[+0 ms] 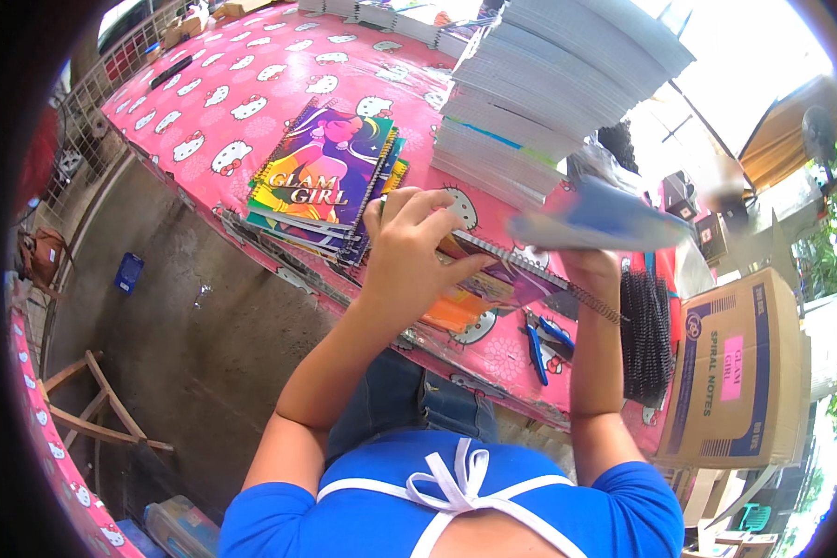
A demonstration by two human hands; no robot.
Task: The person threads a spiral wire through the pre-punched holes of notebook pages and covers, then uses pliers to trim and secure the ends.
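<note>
A spiral notebook (521, 281) with a purple and orange cover lies tilted at the table's near edge. A black coil (597, 303) runs along its edge and sticks out past the right end. My left hand (417, 237) grips its left end, thumb over the cover and fingers bent. Raised over the table to the right, my right hand (591, 265) holds a flat blue and whitish thing (609, 219), smeared by motion; most of its fingers are hidden. Blue-handled cutting pliers (541, 346) rest on the table below the notebook.
Finished spiral notebooks (316, 177) are piled left of my hands. A tall stack of bound page blocks (549, 84) stands behind. Black coils (646, 335) lie bundled at right beside a cardboard box (739, 372). A pink patterned cloth (223, 102) covers the table.
</note>
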